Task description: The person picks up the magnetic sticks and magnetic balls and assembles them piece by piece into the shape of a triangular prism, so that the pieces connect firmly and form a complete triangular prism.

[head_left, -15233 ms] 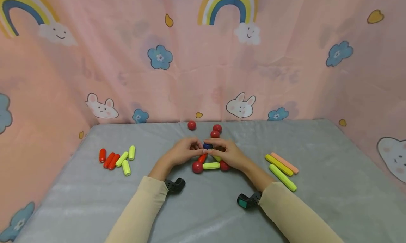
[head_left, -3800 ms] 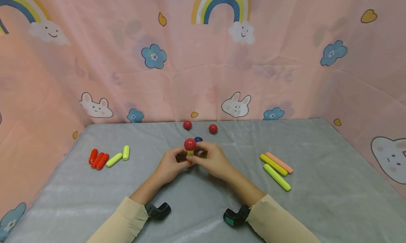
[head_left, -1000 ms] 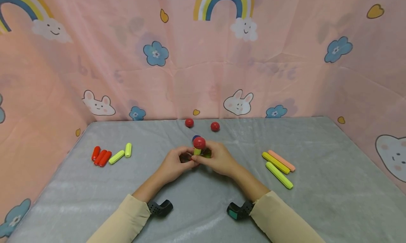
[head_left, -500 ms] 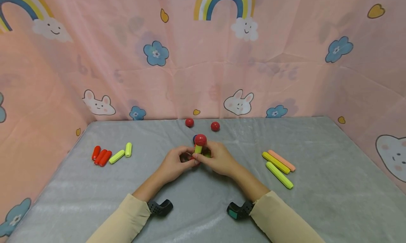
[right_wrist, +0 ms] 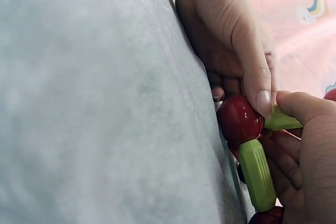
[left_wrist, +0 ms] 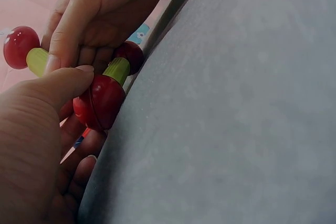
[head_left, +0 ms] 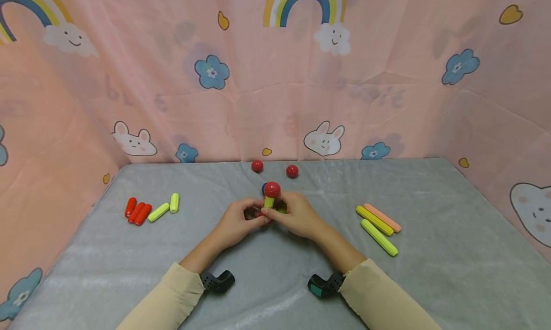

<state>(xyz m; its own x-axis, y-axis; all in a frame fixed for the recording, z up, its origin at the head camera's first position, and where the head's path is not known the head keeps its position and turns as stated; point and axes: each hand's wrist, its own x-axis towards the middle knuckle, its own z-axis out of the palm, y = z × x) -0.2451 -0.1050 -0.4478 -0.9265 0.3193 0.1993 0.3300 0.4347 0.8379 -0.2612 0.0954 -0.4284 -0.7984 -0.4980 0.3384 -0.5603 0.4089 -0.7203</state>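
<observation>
At the table's middle, a ball-and-rod toy frame stands between both hands. My left hand (head_left: 234, 225) grips its near red ball (left_wrist: 100, 102), thumb on top and fingers curled below. My right hand (head_left: 301, 218) pinches a short yellow-green rod (head_left: 269, 203) that rises from that ball with a slight tilt. Another red ball (head_left: 272, 190) caps this rod. In the right wrist view, a second yellow-green rod (right_wrist: 257, 176) runs from the gripped ball to a further red ball (right_wrist: 268, 216). Behind the capped rod a blue ball (head_left: 264, 189) peeks out; the hands hide much of the frame.
Two loose red balls, a left one (head_left: 257, 166) and a right one (head_left: 292, 171), lie at the back edge. Short red rods (head_left: 139, 214) and two short yellow-green rods (head_left: 159, 212) are on the left. Long rods (head_left: 379, 237) in green, yellow and peach lie right.
Since 15 seconds ago, one loose red ball and one short yellow-green rod have left their groups; a ball-capped rod now stands on the frame. Over the last second it has risen slightly.
</observation>
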